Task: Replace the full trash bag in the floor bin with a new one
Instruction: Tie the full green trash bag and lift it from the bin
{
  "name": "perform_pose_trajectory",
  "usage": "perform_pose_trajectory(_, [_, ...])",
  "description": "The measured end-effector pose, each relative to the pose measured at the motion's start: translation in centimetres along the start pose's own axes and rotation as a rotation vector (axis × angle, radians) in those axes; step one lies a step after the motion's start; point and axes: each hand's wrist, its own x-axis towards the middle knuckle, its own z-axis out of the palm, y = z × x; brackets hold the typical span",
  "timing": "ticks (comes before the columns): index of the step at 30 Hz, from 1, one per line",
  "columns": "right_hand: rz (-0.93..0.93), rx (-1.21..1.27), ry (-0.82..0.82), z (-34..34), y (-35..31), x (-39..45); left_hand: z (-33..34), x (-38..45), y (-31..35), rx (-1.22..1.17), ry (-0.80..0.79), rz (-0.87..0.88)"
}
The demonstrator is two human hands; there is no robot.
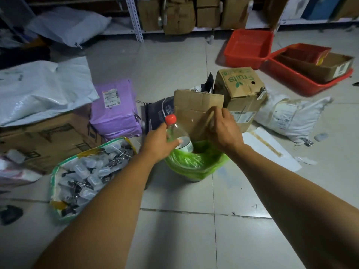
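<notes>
A small floor bin lined with a green trash bag (pixel 196 162) stands on the tiled floor at the centre. My left hand (pixel 158 143) grips a clear plastic bottle (pixel 179 135) with a red cap, held upright over the bin's left rim. My right hand (pixel 223 129) is above the bin's far rim and pinches a piece of clear plastic film in front of a flattened cardboard piece (pixel 196 107). The bin's own body is mostly hidden under the bag.
A bag of small plastic cases and clips (pixel 87 173) lies left of the bin. Purple parcels (pixel 116 109), cardboard boxes, a "Fruits" box (pixel 242 84), white parcels (pixel 291 115) and red tubs (pixel 250 47) surround it. Shelving with boxes lines the back. Bare tile lies in the foreground.
</notes>
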Motion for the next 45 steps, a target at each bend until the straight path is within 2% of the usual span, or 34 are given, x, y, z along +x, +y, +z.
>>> perform_pose_trajectory(7, [0.111,0.098,-0.005,0.7,-0.3,2.2,-0.1,0.7,-0.7,-0.070,-0.003,0.003])
perform_pose_trajectory(17, [0.127,0.133,0.136,1.8,-0.1,1.5,1.3,1.0,0.3,0.003,0.058,-0.018])
perform_pose_trajectory(21, [0.115,0.192,0.057,0.9,0.6,0.8,1.1,-0.1,0.1,-0.054,0.054,-0.024])
perform_pose_trajectory(26, [0.107,0.104,-0.037,0.6,2.9,-2.1,0.2,-0.3,-1.1,-0.228,-0.064,-0.091])
perform_pose_trajectory(32, [0.381,0.338,-0.052,1.9,5.1,-4.3,0.7,0.7,-1.9,-0.373,0.033,-0.208])
perform_pose_trajectory(36, [0.662,0.735,-0.078,2.8,5.5,-4.6,1.9,0.4,-1.4,-0.533,-0.006,-0.366])
perform_pose_trajectory(38, [0.706,0.855,-0.064,3.0,5.7,-4.4,2.5,0.4,-1.3,-0.571,-0.019,-0.381])
perform_pose_trajectory(45, [0.727,0.792,-0.052,2.3,6.1,-4.0,2.6,0.4,-2.7,-0.545,0.113,-0.433])
